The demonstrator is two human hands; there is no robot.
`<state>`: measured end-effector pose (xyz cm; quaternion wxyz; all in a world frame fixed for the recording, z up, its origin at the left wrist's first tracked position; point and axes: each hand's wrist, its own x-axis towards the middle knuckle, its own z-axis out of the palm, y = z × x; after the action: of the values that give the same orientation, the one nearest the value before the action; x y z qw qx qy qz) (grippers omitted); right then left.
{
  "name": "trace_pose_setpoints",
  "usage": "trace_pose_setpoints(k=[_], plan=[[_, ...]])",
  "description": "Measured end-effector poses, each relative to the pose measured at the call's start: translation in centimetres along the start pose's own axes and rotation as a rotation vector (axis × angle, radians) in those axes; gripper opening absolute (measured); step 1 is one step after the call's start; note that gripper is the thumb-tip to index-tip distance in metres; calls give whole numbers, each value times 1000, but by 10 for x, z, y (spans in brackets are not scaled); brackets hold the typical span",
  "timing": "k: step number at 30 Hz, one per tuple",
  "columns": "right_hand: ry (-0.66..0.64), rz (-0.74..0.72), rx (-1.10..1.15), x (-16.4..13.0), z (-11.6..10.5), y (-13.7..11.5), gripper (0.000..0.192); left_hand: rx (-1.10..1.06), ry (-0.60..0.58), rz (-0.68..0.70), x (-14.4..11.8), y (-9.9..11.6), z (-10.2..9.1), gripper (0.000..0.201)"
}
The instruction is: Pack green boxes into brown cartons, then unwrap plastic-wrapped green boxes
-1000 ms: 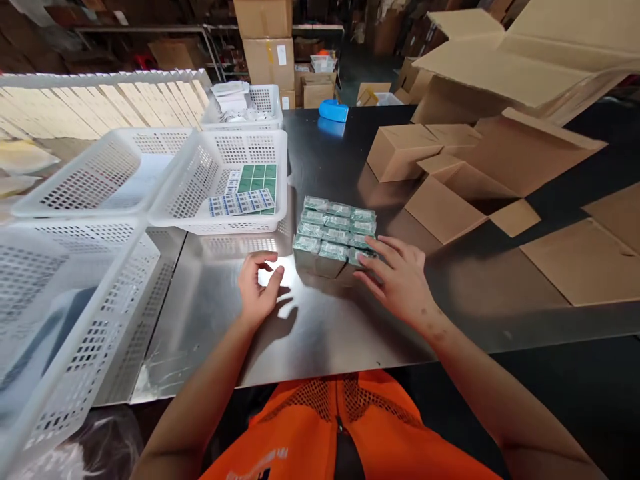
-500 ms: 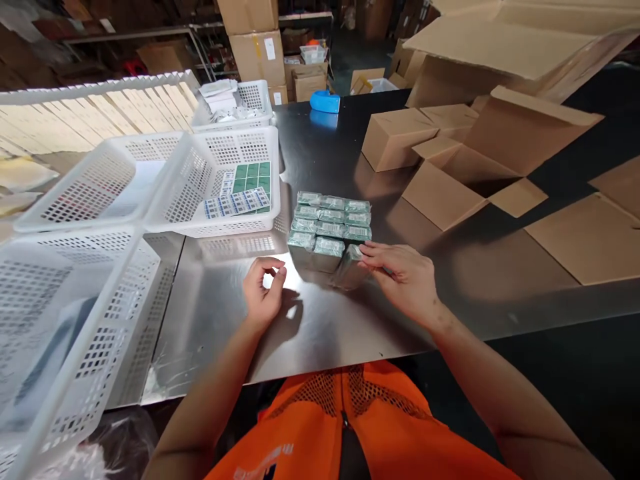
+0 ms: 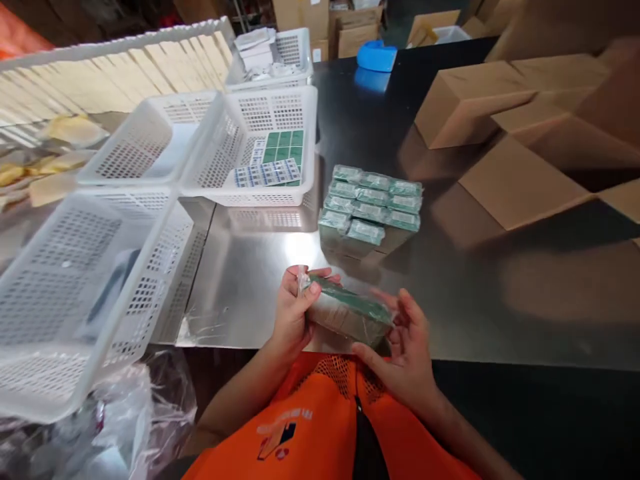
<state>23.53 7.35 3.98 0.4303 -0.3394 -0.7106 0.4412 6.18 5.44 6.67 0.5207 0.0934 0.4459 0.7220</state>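
Both hands hold one shrink-wrapped green pack (image 3: 347, 310) over the near edge of the steel table (image 3: 500, 280). My left hand (image 3: 293, 313) grips its left end, where loose clear wrap sticks up. My right hand (image 3: 407, 347) cups its right end from below. Just beyond, a block of several similar green packs (image 3: 370, 207) stands on the table, with a gap at its near right corner.
White perforated baskets sit left: one (image 3: 260, 150) holding green and blue-white sheets, one beside it (image 3: 145, 140), a large one (image 3: 85, 287) nearest. Brown cartons (image 3: 500, 133) lie at the right. A blue tape dispenser (image 3: 377, 57) is at the back. Crumpled plastic (image 3: 125, 427) lies lower left.
My right hand pulled a pack off the block's near right corner and drew it toward me. My left hand left the table and took its other end. The view tilted down.
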Motion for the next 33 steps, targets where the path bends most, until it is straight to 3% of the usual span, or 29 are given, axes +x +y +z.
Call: trace_pose_setpoints(k=[2, 5, 9, 12, 16, 19, 21, 24, 27, 30, 32, 33], plan=[[-149, -156, -110, 6, 4, 5, 65, -61, -1, 137, 2, 14, 0, 50], [-90, -282, -89, 13, 17, 8, 52, -120, 20, 267, -5, 18, 0, 56], [26, -232, 34, 5, 44, 11, 54, -38, 78, 192, -19, 4, -5, 59], [52, -173, 94, -8, 56, 14, 68, 60, 26, 178, -28, 0, -10, 50], [41, -196, 129, -17, 57, 14, 90, 150, -28, 175, -37, 0, -12, 42], [20, -181, 63, -15, 53, 13, 86, 234, -39, 149, -37, -3, -16, 39], [-22, -156, 54, -10, 47, 12, 81, 307, -61, 214, -31, -1, -24, 44], [-173, -71, 187, -3, 36, 12, 76, 503, -109, 539, -17, 20, -37, 56], [-295, 114, 408, 0, 28, 13, 75, 913, -330, 803, -5, 55, -40, 42], [-354, 344, 584, -4, 26, 16, 78, 1182, -474, 803, -2, 81, -31, 15], [-358, 438, 630, -8, 27, 18, 79, 1247, -420, 746, -3, 87, -25, 5], [-346, 459, 630, -10, 28, 20, 78, 1281, -386, 698, -4, 87, -24, 11]])
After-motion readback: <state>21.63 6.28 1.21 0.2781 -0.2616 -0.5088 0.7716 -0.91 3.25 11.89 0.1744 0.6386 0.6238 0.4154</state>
